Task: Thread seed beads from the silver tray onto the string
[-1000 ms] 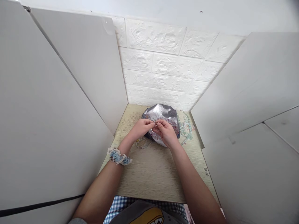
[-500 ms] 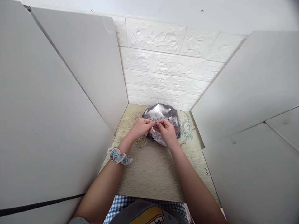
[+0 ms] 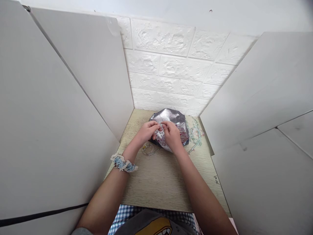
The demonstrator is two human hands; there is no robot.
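Observation:
A silvery bag [image 3: 168, 115], opened out and holding many small pinkish and clear beads [image 3: 184, 134], lies at the back of the wooden table. Over its left part, my left hand [image 3: 148, 131] is closed in a pinch, with a blue and cream scrunchie [image 3: 124, 164] round the wrist. My right hand [image 3: 171, 134] pinches just beside it, above the beads. The fingertips of both hands nearly meet. What they hold is too small to make out.
Right of the bag lie strings of pale green beads [image 3: 195, 134]. A beaded loop [image 3: 148, 149] rests near my left wrist. Small metal pieces [image 3: 216, 179] sit at the table's right edge. White panels flank the table [image 3: 156, 182], with a white brick-pattern wall behind.
My right hand has shifted slightly left and up, its fingers more upright. My left hand has moved a little to the left, and more beads show between the hands.

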